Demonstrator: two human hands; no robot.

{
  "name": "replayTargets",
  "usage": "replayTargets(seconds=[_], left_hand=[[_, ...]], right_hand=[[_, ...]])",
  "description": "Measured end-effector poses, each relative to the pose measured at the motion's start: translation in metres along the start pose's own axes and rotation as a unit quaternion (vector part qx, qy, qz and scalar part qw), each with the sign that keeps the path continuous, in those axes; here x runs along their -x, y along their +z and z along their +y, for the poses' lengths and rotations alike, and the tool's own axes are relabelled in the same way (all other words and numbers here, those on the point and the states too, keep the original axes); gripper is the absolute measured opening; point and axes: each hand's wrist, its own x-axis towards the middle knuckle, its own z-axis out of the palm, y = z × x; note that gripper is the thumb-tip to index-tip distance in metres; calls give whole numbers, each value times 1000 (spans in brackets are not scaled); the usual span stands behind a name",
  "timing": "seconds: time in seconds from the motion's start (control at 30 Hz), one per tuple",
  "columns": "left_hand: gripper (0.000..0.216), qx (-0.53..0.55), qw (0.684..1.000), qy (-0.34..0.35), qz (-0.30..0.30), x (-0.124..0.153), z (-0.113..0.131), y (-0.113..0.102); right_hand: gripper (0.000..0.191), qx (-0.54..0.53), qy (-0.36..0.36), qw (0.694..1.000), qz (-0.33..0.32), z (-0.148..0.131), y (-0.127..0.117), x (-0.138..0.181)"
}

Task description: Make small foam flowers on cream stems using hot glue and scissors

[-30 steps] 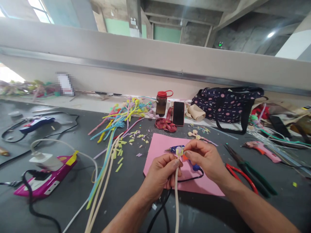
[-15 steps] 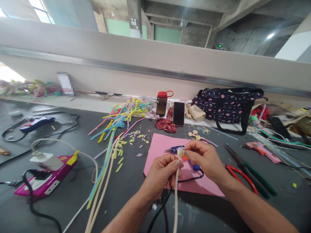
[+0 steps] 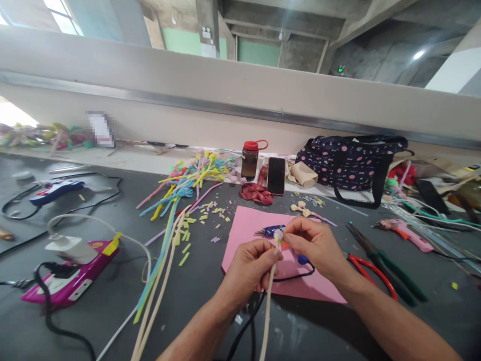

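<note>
Over a pink sheet (image 3: 248, 225) on the dark worktable, both my hands work one cream pipe cleaner (image 3: 267, 306). My left hand (image 3: 250, 268) is closed round its stem just below the tip. My right hand (image 3: 315, 245) pinches the small curled pale bud (image 3: 278, 235) at the top of that stem. Behind the bud a blue glue gun (image 3: 271, 230) lies on the pink sheet, its black cord running towards me under my hands.
Several coloured pipe cleaners (image 3: 176, 200) and cut bits lie left of the sheet. Red-handled (image 3: 370, 273) and green-handled pliers (image 3: 391, 273) lie at right. A pink power strip (image 3: 71, 276), a brown bottle (image 3: 250, 160), a phone (image 3: 276, 175) and a dotted bag (image 3: 349, 163) stand around.
The stem's lower end has swung slightly left. My hands have stayed in place with only small finger movement at the bud.
</note>
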Motion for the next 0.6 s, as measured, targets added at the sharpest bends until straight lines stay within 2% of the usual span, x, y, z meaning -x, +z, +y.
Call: replayTargets(seconds=[0.27, 0.37, 0.47, 0.6], left_hand=[[19, 147, 987, -56, -32, -3, 1, -7], [18, 186, 978, -74, -63, -3, 0, -10], [19, 209, 969, -87, -101, -5, -1, -13], [20, 215, 961, -89, -148, -5, -5, -14]], right_hand=[[18, -10, -15, 1000, 23, 2, -5, 0], [19, -26, -14, 999, 28, 3, -5, -1], [19, -43, 15, 999, -13, 2, -2, -2], [30, -74, 30, 994, -70, 3, 2, -2]])
